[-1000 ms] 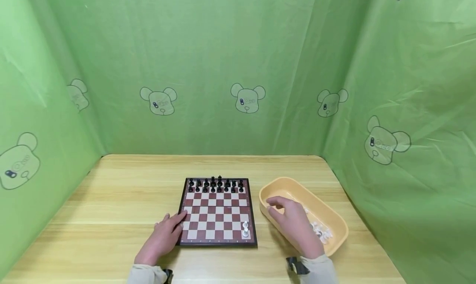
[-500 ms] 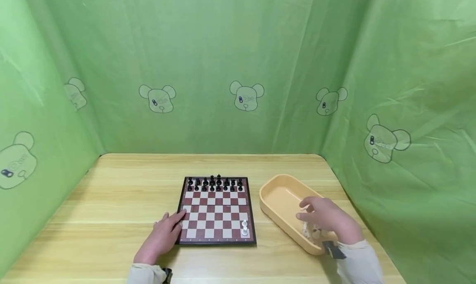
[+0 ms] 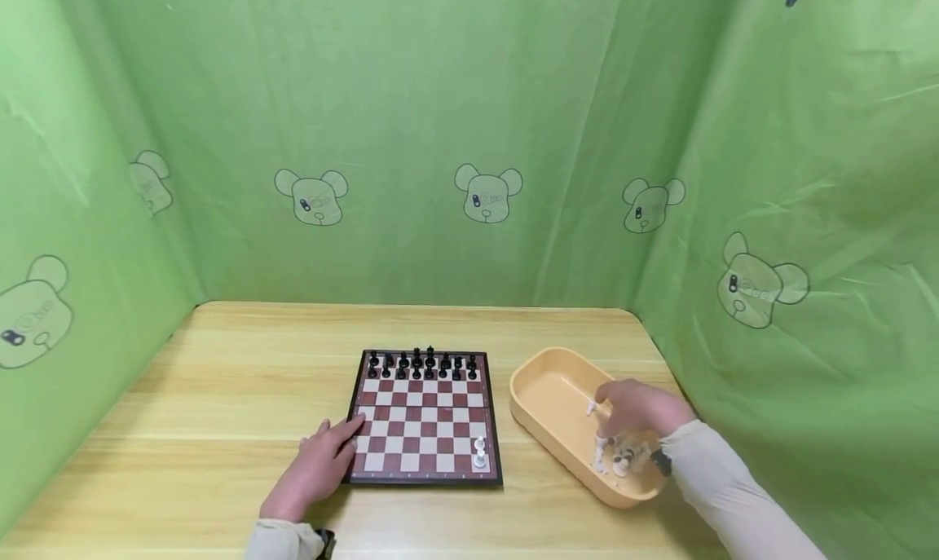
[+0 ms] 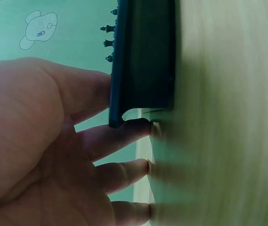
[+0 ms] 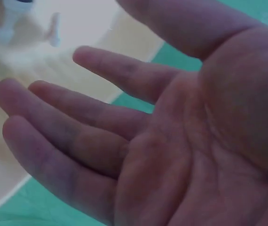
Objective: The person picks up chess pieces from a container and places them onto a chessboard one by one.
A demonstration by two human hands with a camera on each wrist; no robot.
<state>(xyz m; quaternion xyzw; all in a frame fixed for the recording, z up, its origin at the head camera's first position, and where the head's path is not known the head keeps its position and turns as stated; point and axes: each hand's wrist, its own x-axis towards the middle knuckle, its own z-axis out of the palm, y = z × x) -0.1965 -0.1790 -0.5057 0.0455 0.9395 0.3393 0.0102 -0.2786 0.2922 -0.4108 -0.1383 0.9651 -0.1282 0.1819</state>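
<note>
My left hand [image 3: 317, 466] rests at the left edge of a folding chessboard [image 3: 425, 417], with one finger on its border. In the left wrist view, other fingertips [image 4: 143, 167] of this hand touch the tabletop beside the board's dark side [image 4: 150, 56]. Over a tan plastic tray [image 3: 546, 421] reaches my right hand [image 3: 634, 405], its fingers [image 5: 54, 160] spread and loosely bent in the right wrist view, with nothing between them. White chess pieces [image 3: 622, 466] lie heaped in the tray's near end, partly hidden by the hand.
Black chess pieces [image 3: 416, 372] stand in two rows along the board's far side. Two white pieces [image 3: 479, 460] stand at its near right corner. The wooden table [image 3: 242, 381] is enclosed by green cloth [image 3: 411, 136] with printed bear heads.
My right hand has moved right from the tray's left rim, then dipped lower over the white pieces inside. My left hand has stayed at the board's edge.
</note>
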